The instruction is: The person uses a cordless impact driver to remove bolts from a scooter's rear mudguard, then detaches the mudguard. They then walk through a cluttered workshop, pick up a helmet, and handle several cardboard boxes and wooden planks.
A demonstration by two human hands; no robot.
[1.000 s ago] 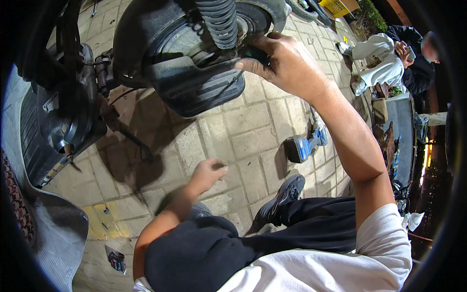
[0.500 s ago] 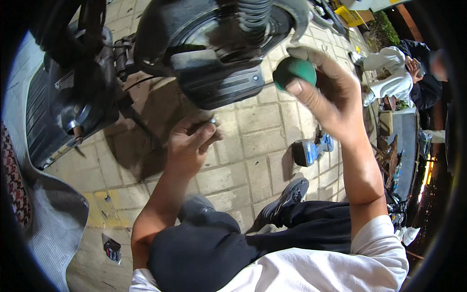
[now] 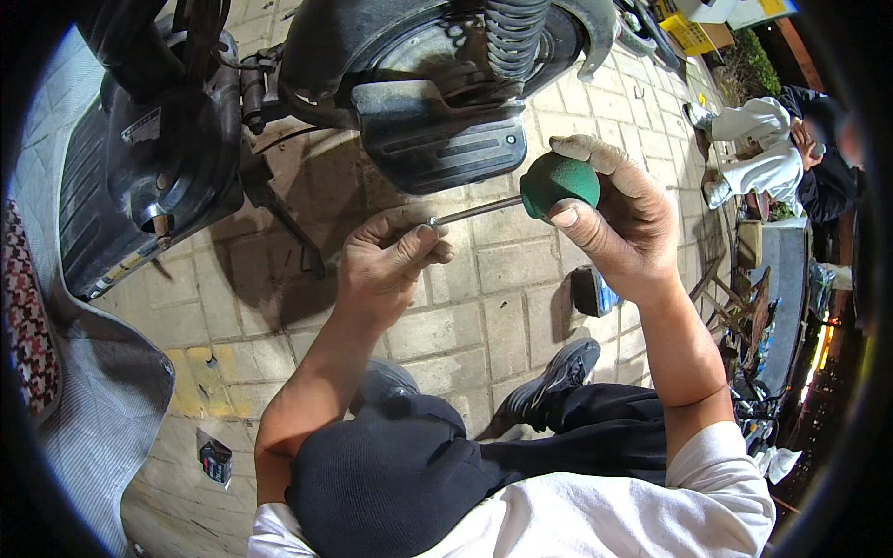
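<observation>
My right hand point(image 3: 634, 219) is closed around the round green handle of a screwdriver point(image 3: 561, 179). Its metal shaft points left, with the tip meeting a small screw point(image 3: 433, 222) pinched between the thumb and fingers of my left hand point(image 3: 386, 260). Most of the screw is hidden by the fingertips. Just beyond both hands is a black ribbed plastic panel point(image 3: 437, 139) on a two-wheeler, below its coil spring point(image 3: 514, 42) and wheel. One bright screw head point(image 3: 510, 139) shows at the panel's right end.
A blue and black power tool point(image 3: 593, 290) lies on the paving under my right wrist, partly hidden. The vehicle's footboard point(image 3: 102, 228) and a kickstand point(image 3: 288, 214) are at left, beside a grey quilted cover point(image 3: 112, 391). A small black packet point(image 3: 214, 458) lies lower left. Another person point(image 3: 767, 135) sits at far right.
The screwdriver has turned, so its shaft now shows and its tip meets the screw in my left hand. The view has shifted slightly, and the power tool is more hidden.
</observation>
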